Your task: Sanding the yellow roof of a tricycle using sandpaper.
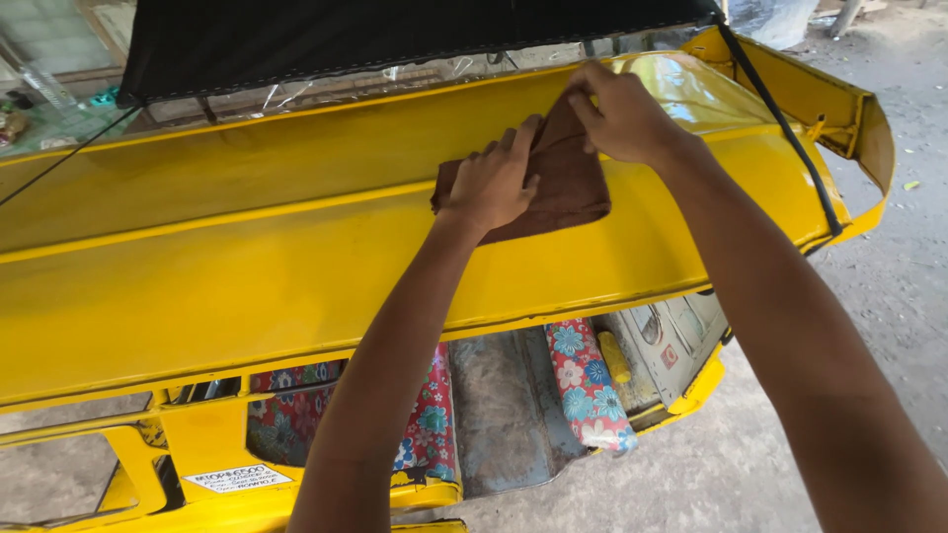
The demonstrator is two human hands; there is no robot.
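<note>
Both hands on the brown cloth point(563, 188) atop the yellow roof panel point(247, 266): left hand point(494, 183) flat, pressing it; right hand point(622, 114) pinching its upper edge

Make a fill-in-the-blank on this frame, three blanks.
1. Both hands press a folded ____ cloth onto the glossy yellow metal roof panel.
2. The right hand pinches the cloth's ____ corner.
3. The left hand lies ____ on the cloth.

Missing words: brown; top; flat
</note>
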